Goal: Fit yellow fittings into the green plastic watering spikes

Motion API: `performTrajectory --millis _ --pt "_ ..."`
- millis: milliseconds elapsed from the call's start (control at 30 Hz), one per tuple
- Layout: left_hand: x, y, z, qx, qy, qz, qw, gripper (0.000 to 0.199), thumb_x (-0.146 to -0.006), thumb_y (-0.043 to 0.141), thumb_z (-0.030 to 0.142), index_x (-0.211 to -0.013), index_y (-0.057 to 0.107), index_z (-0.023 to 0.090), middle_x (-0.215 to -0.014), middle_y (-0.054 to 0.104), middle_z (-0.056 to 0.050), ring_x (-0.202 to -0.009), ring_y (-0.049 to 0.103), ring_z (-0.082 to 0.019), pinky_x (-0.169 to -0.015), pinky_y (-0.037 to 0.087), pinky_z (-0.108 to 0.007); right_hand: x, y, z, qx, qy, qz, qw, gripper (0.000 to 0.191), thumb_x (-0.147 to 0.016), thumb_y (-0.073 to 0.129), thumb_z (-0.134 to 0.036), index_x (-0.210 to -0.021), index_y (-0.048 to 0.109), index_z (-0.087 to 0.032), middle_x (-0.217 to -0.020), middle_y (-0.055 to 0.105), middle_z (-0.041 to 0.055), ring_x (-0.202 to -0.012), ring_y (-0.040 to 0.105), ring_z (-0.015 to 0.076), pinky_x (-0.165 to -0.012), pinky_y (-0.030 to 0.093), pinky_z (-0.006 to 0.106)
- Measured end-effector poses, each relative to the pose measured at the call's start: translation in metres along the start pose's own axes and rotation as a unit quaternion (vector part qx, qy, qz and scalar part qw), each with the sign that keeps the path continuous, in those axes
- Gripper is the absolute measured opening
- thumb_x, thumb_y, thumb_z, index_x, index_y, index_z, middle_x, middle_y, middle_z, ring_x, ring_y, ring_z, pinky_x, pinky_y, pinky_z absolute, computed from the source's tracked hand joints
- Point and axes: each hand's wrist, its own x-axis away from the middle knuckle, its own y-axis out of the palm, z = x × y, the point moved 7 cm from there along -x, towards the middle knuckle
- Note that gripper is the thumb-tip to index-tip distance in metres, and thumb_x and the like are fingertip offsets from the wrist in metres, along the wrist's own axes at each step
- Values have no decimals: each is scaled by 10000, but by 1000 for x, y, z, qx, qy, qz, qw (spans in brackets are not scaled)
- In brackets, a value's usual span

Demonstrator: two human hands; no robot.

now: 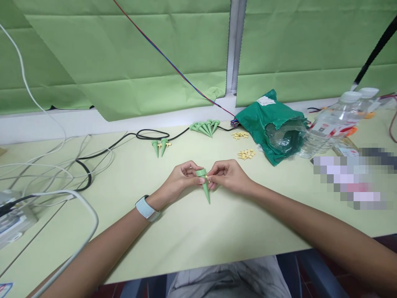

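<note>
Past forearms (105, 246), holds green spike (206, 191) tip down and rightward, clamped in left hand (182, 179), and pinches yellow piece (206, 177) at spike's right flank in right hand (230, 177).

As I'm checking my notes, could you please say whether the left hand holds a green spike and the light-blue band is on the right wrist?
Not quite: the head view shows the light-blue band on the left wrist, not the right. The left hand does hold a green spike.

Left hand (183, 179) holds a green spike (205, 192), point down, above the worktop (173, 240); right hand (232, 177) pinches a yellow piece (207, 178) at its side
</note>
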Motion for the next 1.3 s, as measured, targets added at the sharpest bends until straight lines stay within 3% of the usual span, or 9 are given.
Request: performTrajectory --millis 300,433,500,567,633,700,833,1000,1300 --pt "2 8 5 44 -28 -47 998 286 -780 820 252 -1009 683 149 -874 715 -70 -810 685 -201 -816 519 -369 0 7 2 23 -10 -14 1000 268 -783 789 -352 -788 593 -168 -683 716 35 -667 736 198 -647 617 329" --pt "2 10 8 53 -33 -65 996 185 -815 781 260 -940 727 134 -940 702 -89 -904 657 -208 -864 503 -350 -1 -2 -13 139 -51 -43 988 213 -889 662 -377 -931 632 -171 -770 714 40 -683 701 170 -642 564 293" --pt "2 7 7 73 -40 -48 995 181 -813 780 243 -958 732 146 -973 688 -78 -925 640 -191 -861 501 -322 -1 -23 -28 295 -89 -18 951 197 -926 599 -356 -988 655 -177 -810 708 37 -676 663 152 -633 508 271" --pt "1 4 6 101 -47 -33 993 204 -812 781 224 -997 724 160 -1019 675 -69 -939 628 -172 -853 498 -295 -1 -51 -43 496 -110 29 861 136 -899 596 -269 -971 679 -188 -835 709 38 -721 636 157 -650 443 268" --pt "1 4 5 121 -51 -30 991 201 -821 771 215 -1004 709 161 -1039 664 -67 -937 627 -163 -845 500 -284 0 -82 -52 633 -86 78 766 125 -859 578 -203 -903 695 -195 -862 709 49 -774 626 178 -617 371 268" --pt "1 5 5 129 -54 -34 990 177 -833 756 217 -986 695 154 -1034 658 -67 -917 639 -167 -835 508 -294 0 -106 -54 680 -47 86 726 130 -838 578 -204 -863 706 -205 -877 712 48 -784 622 182 -588 331 265" --pt "0 4 6 136 -52 -20 989 181 -842 739 243 -984 662 162 -987 651 -48 -797 665 -164 -789 531 -329 -1 -122 -49 693 -17 58 718 119 -824 595 -224 -821 714 -224 -911 714 37 -788 619 179 -585 333 260" --pt "0 2 6 141 -47 -7 989 179 -849 718 250 -986 626 182 -941 642 -26 -755 678 -164 -767 538 -333 -1 -117 -40 689 -22 38 723 124 -808 601 -158 -855 699 -219 -951 700 43 -789 613 169 -575 336 260" --pt "2 5 6 126 -52 -24 990 164 -882 689 268 -995 605 184 -914 647 -28 -732 671 -161 -732 526 -322 -2 -110 -39 718 -52 29 693 125 -850 558 -169 -885 675 -200 -977 691 61 -804 614 180 -585 317 268"
